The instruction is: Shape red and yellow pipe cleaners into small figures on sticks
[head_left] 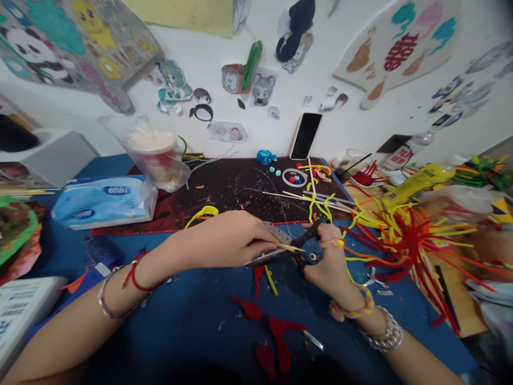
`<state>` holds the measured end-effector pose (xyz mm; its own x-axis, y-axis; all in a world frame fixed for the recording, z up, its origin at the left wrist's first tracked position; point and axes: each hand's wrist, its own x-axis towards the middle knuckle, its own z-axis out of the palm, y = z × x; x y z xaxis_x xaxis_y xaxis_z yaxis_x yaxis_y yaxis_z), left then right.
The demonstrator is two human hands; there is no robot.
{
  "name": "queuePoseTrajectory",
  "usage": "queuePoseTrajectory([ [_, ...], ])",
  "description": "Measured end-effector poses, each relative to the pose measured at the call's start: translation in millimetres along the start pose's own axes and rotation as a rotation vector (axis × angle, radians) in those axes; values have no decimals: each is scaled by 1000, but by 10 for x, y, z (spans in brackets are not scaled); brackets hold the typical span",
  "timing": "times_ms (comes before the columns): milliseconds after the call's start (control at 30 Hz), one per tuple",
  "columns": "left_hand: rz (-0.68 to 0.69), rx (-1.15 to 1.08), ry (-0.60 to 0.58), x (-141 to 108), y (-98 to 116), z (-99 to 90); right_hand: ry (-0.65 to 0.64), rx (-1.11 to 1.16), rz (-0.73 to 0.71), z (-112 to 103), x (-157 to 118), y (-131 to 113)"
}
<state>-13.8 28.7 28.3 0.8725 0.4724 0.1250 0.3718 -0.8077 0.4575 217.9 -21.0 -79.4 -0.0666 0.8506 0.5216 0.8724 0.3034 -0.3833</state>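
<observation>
The left hand (216, 239), its fingers curled, pinches a thin pale wooden stick (290, 247) whose pointed end lies nearly level and aims toward the right hand (326, 259). That hand is closed around the loops of a pair of black-handled steel scissors (280, 255), with their long axis running almost level and the blade tips pointing to the person's left, just past the left fingers. The stick and the blades touch or cross, but the hands hide exactly how. A grey metal strip (276, 231) shows just behind the left fingertips, partly hidden, its use hard to make out. Both hands are over a blue table cover (200, 305), which bears four red felt pieces (250, 309), one of them partly behind the scissors, and a small silver blade (313, 340). To the right, a large bundle of red, orange and yellow pipe cleaners (401, 243) spreads out, cut off by nothing but blurred at its far tips. Beyond the hands lie a black speckled cutting mat (232, 187), one blue packet of tissues (104, 202), one yellow glue bottle (419, 183) and one black smartphone (305, 136) propped upright against a white wall (192, 53).
</observation>
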Motion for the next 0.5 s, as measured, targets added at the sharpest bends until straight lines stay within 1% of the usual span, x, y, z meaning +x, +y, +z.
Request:
queuePoseTrajectory([
  [100,91,-205,-148,37,-21,59,37,6,-57,17,-8,5],
  [167,130,-352,-216,63,-12,107,18,37,-104,29,-20,-8],
  [233,141,-476,-261,88,3,158,-23,82,-141,36,-33,-18],
  [300,116,-541,-280,110,6,204,-68,115,-146,38,-40,-17],
  [367,91,-547,-249,126,-4,240,-82,136,-116,41,-35,-5],
  [500,59,-449,-71,144,-19,268,-47,188,-3,49,1,18],
])
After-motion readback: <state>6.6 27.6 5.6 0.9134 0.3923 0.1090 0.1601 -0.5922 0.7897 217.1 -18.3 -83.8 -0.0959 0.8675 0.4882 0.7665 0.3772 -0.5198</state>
